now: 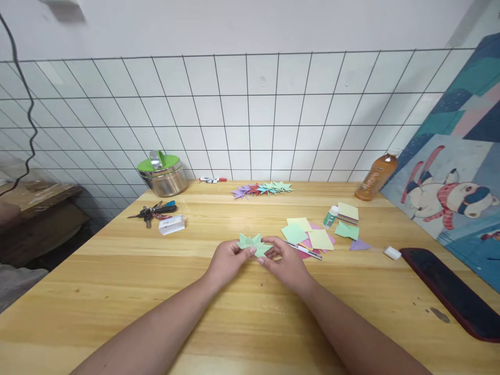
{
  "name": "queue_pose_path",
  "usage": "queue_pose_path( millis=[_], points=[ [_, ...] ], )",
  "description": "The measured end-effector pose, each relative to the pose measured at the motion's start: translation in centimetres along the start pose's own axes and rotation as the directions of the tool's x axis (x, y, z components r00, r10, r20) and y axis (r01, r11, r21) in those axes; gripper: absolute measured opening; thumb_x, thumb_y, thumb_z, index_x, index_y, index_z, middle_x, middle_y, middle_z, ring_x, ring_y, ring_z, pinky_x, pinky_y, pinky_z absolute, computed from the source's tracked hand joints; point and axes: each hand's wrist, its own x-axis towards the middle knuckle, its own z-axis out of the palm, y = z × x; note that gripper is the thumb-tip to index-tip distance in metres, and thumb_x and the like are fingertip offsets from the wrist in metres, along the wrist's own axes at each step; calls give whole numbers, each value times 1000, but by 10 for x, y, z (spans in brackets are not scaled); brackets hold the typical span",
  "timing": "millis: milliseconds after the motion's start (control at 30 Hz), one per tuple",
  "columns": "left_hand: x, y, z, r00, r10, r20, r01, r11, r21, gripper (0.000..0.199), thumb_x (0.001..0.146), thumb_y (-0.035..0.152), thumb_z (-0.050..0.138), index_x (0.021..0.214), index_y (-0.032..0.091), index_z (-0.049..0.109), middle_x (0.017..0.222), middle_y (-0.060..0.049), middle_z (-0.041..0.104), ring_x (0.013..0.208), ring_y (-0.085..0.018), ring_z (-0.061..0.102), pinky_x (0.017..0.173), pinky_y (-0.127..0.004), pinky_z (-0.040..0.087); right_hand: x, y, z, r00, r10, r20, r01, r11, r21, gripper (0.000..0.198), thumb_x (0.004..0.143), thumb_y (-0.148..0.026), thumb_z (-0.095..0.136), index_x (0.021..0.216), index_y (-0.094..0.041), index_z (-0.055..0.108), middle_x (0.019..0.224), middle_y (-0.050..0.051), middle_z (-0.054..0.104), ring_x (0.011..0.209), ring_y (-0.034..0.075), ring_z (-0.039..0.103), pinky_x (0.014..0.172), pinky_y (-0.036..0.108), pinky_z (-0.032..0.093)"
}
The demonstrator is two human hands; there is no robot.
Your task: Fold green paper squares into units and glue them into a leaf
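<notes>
Pinching the pale-green origami star (pixel 255 241) short of the worktop (pixel 207 219)'s far edge, your left hand (pixel 227 261) could crease it by overpressing. Whether your right hand (pixel 288 263)'s fingers pinch too is unclear.

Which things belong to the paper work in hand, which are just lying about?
Likely part of it:
folded green paper, left hand gripping, right hand at its edge
paper squares
folded paper row
glue stick

Probably just lying about:
lidded pot
keys
bottle
phone

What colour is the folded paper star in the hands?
The folded paper star is pale green, best seen in the head view.
</notes>
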Motion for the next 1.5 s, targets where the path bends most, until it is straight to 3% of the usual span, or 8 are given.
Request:
queue_pose_path(
  millis=[200, 333, 600, 800, 1000, 1167, 1300, 1500],
  points=[
    [0, 1, 4, 999, 22, 30, -20, 997, -69, 28, 72, 37, 65, 87, 15, 71, 87, -5, 73, 81, -23, 66, 76, -32, 49, 2, 0, -1, 999, 9, -45, -10, 1000, -24, 32, 73, -22, 58, 105, -21, 56, 70, -1, 60, 62, 14, 58, 58, 26, 48],
    [-1, 4, 0, 986, 160, -39, -159, 987, 33, 38, 69, 31, 69, 104, 18, 66, 103, -8, 69, 92, -24, 63, 84, -36, 47, 1, -3, -13, 974, -188, -129, 142, 943, -302, 18, 77, -19, 53, 93, -22, 60, 80, 2, 63, 75, 18, 59, 68, 31, 47],
    [-12, 15, -15, 764, 645, 21, -582, 676, 451, 13, 76, 22, 61, 81, 27, 71, 83, -4, 70, 85, -19, 60, 90, -36, 41, -7, -13, -25, 809, -580, -96, 439, 704, -557, 29, 73, -2, 45, 84, -23, 62, 91, 2, 67, 90, 20, 56, 83, 35, 42],
    [-14, 14, -17, 734, 679, 19, -604, 641, 473, 11, 76, 20, 61, 78, 26, 69, 79, -2, 71, 83, -18, 61, 95, -38, 38, -6, -7, -26, 785, -609, -114, 492, 725, -482, 26, 74, -6, 50, 88, -24, 62, 90, 1, 68, 88, 19, 58, 81, 35, 45],
    [1, -2, -14, 941, 227, -253, -185, 966, 180, 52, 74, 30, 64, 123, 22, 48, 78, -1, 66, 80, -18, 63, 81, -33, 45, -4, -6, -28, 925, -311, -217, 268, 941, -207, 44, 80, -27, 55, 123, -22, 45, 93, 4, 65, 77, 15, 58, 62, 26, 50],
    [24, -14, -29, 983, 27, -183, -5, 993, 116, 74, 71, 36, 66, 135, 19, 32, 92, -6, 69, 98, -22, 60, 93, -38, 37, 2, -5, -40, 897, -201, -394, 99, 959, -264, 37, 82, -33, 50, 117, -20, 50, 87, 3, 63, 67, 14, 53, 55, 24, 45],
    [32, -19, -44, 932, 157, -326, 13, 885, 466, 68, 69, 34, 67, 130, 21, 41, 118, -10, 59, 117, -29, 46, 99, -46, 30, 7, -1, -66, 843, -221, -491, -31, 890, -455, 28, 80, -32, 48, 103, -21, 59, 80, 1, 63, 61, 14, 51, 61, 28, 42],
    [15, -11, -40, 900, 385, 205, -401, 546, 736, 33, 83, 24, 48, 114, 22, 59, 131, -8, 49, 124, -25, 39, 103, -43, 31, 8, 6, -108, 863, -181, -472, -234, 685, -690, 20, 76, -26, 49, 88, -24, 64, 87, 2, 65, 84, 23, 53, 72, 34, 41]
  ],
)
